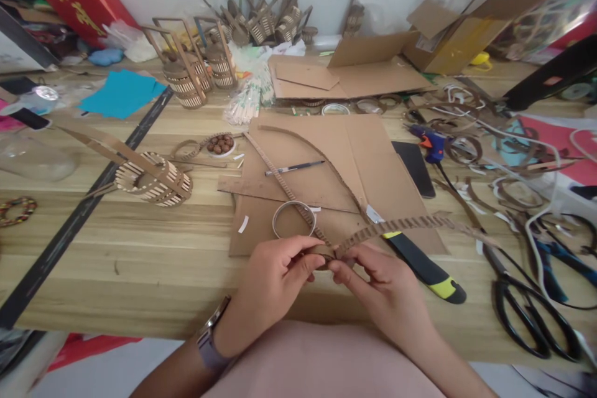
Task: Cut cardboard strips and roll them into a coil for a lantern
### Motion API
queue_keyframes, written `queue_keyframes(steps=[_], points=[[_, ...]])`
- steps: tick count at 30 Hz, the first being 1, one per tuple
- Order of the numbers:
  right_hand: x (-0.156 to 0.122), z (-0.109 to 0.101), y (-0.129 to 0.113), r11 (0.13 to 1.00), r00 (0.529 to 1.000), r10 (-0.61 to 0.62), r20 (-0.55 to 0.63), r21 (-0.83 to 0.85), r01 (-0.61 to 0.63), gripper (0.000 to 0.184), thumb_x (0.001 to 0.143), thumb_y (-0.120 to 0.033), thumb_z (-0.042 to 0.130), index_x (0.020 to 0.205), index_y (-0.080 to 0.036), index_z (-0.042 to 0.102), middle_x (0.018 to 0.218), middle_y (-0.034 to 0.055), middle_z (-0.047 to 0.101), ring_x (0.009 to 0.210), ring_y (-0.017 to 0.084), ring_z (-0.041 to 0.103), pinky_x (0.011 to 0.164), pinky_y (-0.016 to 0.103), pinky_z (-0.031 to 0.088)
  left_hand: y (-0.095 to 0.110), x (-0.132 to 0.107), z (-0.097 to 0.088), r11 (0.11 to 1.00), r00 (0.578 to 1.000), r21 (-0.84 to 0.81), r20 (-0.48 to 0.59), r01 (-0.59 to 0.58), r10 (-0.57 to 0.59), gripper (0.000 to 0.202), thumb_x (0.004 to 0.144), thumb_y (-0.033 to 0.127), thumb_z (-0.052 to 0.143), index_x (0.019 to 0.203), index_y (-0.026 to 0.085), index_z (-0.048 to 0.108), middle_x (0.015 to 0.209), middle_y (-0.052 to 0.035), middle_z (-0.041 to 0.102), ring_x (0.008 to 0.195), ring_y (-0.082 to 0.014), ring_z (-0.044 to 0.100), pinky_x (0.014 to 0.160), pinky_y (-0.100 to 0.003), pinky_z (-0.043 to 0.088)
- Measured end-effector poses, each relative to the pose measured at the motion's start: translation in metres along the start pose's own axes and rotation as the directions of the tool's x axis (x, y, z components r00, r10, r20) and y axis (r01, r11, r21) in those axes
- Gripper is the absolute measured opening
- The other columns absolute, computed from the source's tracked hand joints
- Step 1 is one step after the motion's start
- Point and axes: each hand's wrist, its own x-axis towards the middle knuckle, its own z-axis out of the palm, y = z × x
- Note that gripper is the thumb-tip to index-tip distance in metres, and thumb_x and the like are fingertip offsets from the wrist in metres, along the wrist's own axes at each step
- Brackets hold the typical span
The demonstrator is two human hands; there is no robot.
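Note:
Between both hands, near the table's front edge, is a corrugated cardboard strip [396,224] bent into a small ring at one end. Its long free end runs off to the right. My left hand [285,273] pinches the ring with thumb and fingers. My right hand [380,280] grips the strip where it meets the ring, fingers closed. Just beyond my left hand lies a round tape-like ring [293,219]. Another ribbed strip [270,165] and a pen [295,168] rest on the cardboard sheet [368,143]. A utility knife [422,264] lies beside my right hand.
Black-handled scissors [525,317], pliers [557,261] and a blue glue gun [431,143] with cables crowd the right. On the left stands a small slatted basket [153,179]. A dish of brown beads [221,145] sits mid-table. Finished lantern-like baskets [184,81] line the back.

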Motion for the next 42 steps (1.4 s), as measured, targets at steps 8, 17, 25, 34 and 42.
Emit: queue_keyframes(steps=[8,17,25,34,42], points=[[-0.001,-0.001,0.007,0.997,0.997,0.060,-0.039,0.042,-0.059,0.036,0.092,-0.042,0.061,0.061,-0.024,0.066,0.059,0.0002,0.069,0.053,0.016,0.064,0.051,0.024,0.048,-0.015,-0.004,0.005,0.983,0.996,-0.181,-0.086,0.021,-0.037,0.026,0.090,0.030,0.064,0.109,0.014,0.072,0.076,-0.0029,0.074,0.068,-0.0144,0.070,0.064,-0.022,0.055],[0.004,-0.014,0.014,0.943,0.954,-0.241,0.178,-0.190,0.274,0.033,0.100,-0.028,0.048,0.075,-0.022,0.068,0.072,0.0016,0.073,0.064,0.015,0.069,0.058,0.024,0.051,-0.002,-0.009,-0.004,0.872,0.971,0.437,0.016,-0.220,0.237,0.017,0.092,0.012,0.062,0.103,0.018,0.073,0.092,-0.0030,0.079,0.080,-0.0192,0.073,0.070,-0.026,0.054],[0.005,-0.011,0.012,0.934,0.953,-0.231,0.198,-0.227,0.274,0.034,0.101,-0.030,0.044,0.078,-0.023,0.069,0.072,0.0030,0.072,0.062,0.016,0.068,0.055,0.025,0.050,0.004,-0.007,-0.003,0.742,0.922,0.560,0.118,-0.369,0.369,0.021,0.094,0.011,0.058,0.110,0.012,0.071,0.101,-0.0117,0.077,0.087,-0.0258,0.073,0.077,-0.037,0.059],[0.001,-0.007,0.009,0.992,0.996,0.078,-0.054,0.100,-0.072,0.036,0.087,-0.047,0.066,0.060,-0.023,0.070,0.057,0.0012,0.072,0.051,0.017,0.068,0.049,0.025,0.052,-0.006,-0.005,0.001,0.993,0.993,-0.004,-0.006,-0.115,0.115,0.027,0.098,0.028,0.055,0.116,0.016,0.072,0.080,-0.0026,0.076,0.074,-0.0146,0.072,0.068,-0.021,0.054],[0.003,-0.005,0.000,0.995,0.996,0.034,-0.085,0.096,-0.026,0.036,0.088,-0.046,0.065,0.059,-0.025,0.069,0.060,0.0001,0.073,0.053,0.017,0.069,0.053,0.025,0.055,-0.006,-0.006,0.003,0.993,0.992,0.010,-0.038,-0.116,0.117,0.026,0.097,0.032,0.056,0.111,0.017,0.072,0.084,-0.0021,0.075,0.078,-0.0148,0.069,0.070,-0.021,0.050]])
